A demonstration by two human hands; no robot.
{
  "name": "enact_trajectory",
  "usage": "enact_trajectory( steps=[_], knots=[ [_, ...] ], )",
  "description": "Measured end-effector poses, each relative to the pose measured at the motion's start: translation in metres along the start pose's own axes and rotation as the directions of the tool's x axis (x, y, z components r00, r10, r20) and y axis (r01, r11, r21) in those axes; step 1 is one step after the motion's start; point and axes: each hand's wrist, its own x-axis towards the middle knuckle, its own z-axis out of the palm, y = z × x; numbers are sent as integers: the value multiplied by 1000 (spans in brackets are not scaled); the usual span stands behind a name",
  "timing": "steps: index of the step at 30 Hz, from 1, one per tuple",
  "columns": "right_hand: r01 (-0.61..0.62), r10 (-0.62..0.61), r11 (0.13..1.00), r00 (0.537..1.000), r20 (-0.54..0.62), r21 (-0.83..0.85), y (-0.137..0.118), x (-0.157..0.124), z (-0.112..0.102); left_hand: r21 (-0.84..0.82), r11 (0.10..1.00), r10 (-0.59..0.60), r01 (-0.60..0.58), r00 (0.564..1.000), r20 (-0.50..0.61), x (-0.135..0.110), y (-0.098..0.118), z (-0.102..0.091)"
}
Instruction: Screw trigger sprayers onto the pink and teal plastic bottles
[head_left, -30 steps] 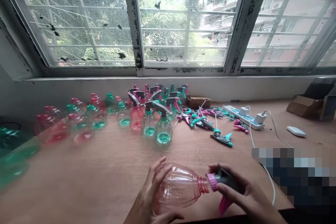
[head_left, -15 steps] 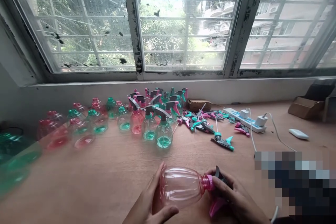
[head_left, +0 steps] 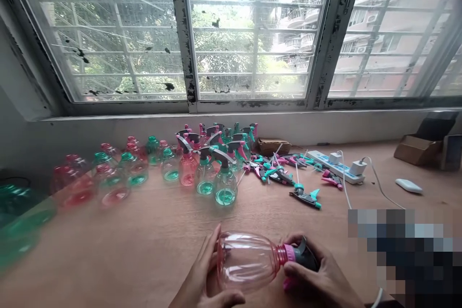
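A clear pink spray bottle (head_left: 249, 262) lies sideways in front of me, its base toward the left. My left hand (head_left: 200, 274) cups the base, thumb below and fingers behind. At the neck, my right hand (head_left: 323, 274) is closed around the spray head (head_left: 306, 255), which is black with a pink collar and a pink part underneath. The collar sits against the threaded neck; how tightly it is screwed on I cannot tell. Some right-hand fingers are hidden behind the head.
Several capped spray bottles (head_left: 225, 187) stand ahead, with open pink and green bottles (head_left: 135, 168) to their left. Loose spray heads (head_left: 276, 173) lie in a pile on the right. Beyond are a power strip (head_left: 353, 173), a white mouse (head_left: 408, 186) and a cardboard box (head_left: 418, 147).
My right hand has shifted its hold on the spray head, which has turned so that more of its black body shows and less of the pink part. The bottle stays nearly in place.
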Motion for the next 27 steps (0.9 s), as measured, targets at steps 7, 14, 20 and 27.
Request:
enact_trajectory(
  steps=[7,14,20,27],
  knots=[
    [-90,88,996,993,79,10,-6,4,11,31,995,97,-96,995,-19,7,6,2],
    [-72,80,996,986,146,-55,-10,4,14,45,994,103,-101,994,-38,2,0,3],
    [-1,11,998,988,155,-63,-8,3,10,-108,994,-12,13,1000,8,7,-1,4],
    [-28,29,1000,990,135,-9,-7,4,6,14,998,54,-54,999,0,6,4,3]
  ],
)
